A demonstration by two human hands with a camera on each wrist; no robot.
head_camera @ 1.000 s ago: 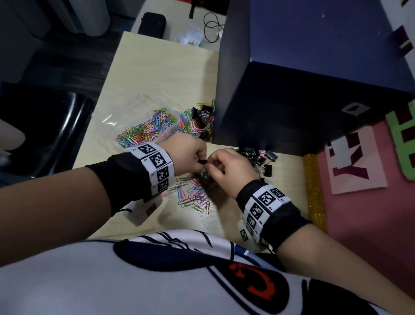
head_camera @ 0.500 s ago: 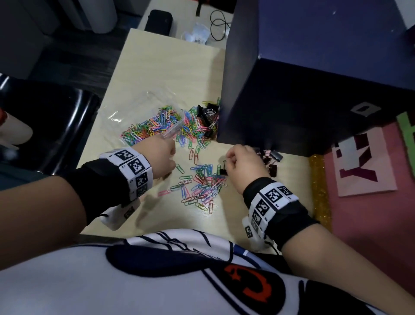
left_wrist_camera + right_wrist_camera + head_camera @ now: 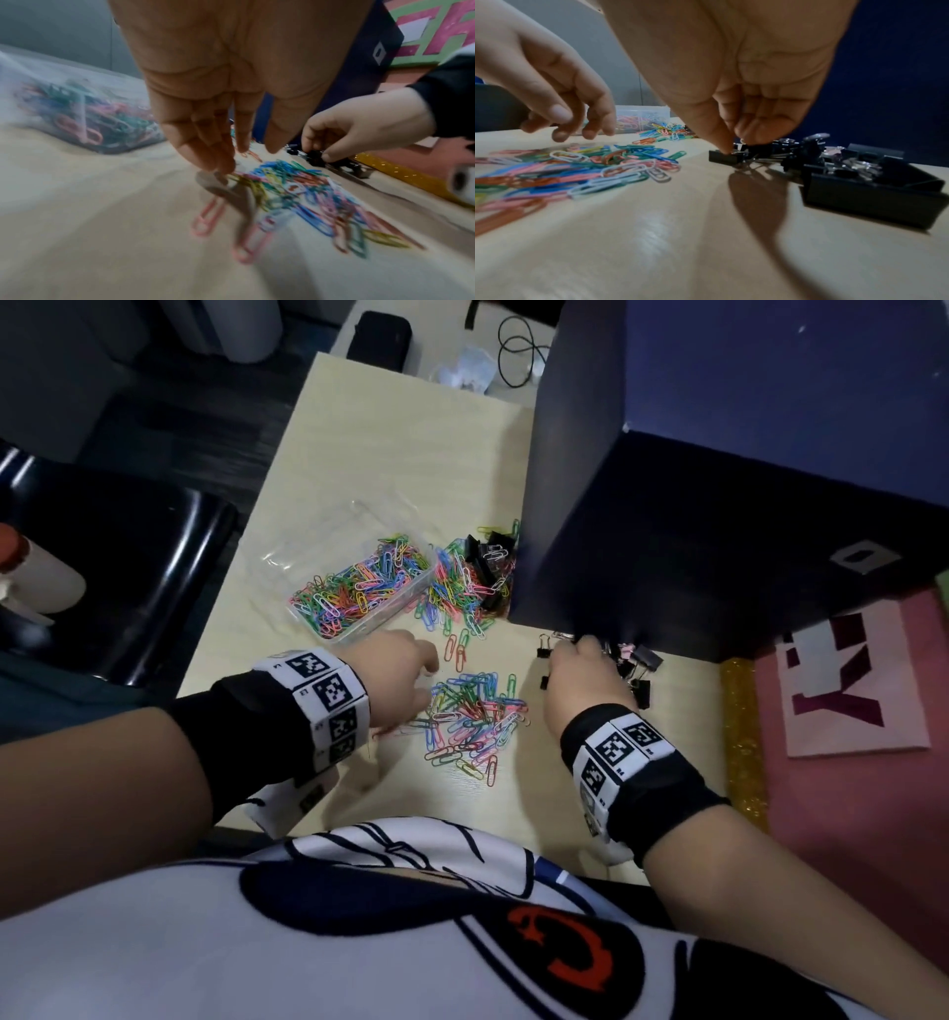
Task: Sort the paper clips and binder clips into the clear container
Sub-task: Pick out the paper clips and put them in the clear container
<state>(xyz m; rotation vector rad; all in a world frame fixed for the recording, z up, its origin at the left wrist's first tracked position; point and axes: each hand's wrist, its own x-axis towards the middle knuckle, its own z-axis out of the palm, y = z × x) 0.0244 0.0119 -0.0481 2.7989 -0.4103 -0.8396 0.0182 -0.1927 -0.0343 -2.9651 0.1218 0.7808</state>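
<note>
The work goes on at a pale wooden table [image 3: 411, 454] in a dim room, its grain catching a soft sheen near the front edge. A tall dark blue box [image 3: 719, 505] stands on the right half of the table and shades the corner beside it; to its right lies a pink board [image 3: 847, 788] with cut-out letters and a strip of gold glitter [image 3: 739, 737] along its edge. Past the far end of the table sit a black pouch [image 3: 379, 338] and a coiled cable [image 3: 518, 351], and a glossy black chair [image 3: 128, 567] stands to the left over a dark floor. The clear container [image 3: 359, 593] rests left of centre, already heaped with coloured paper clips. More clips and a few black binder clips lie in a mixed pile [image 3: 472, 577] between it and the box, and a loose pile of paper clips [image 3: 472, 716] lies nearer the person. The left hand [image 3: 395, 680] hangs over that near pile with fingers [image 3: 205, 146] loosely extended downward, tips at the clips, nothing clearly held. The right hand [image 3: 585, 680] reaches into the cluster of binder clips [image 3: 834, 162] at the foot of the box, thumb and fingertips [image 3: 721, 142] pinching a small black binder clip [image 3: 725, 157].
</note>
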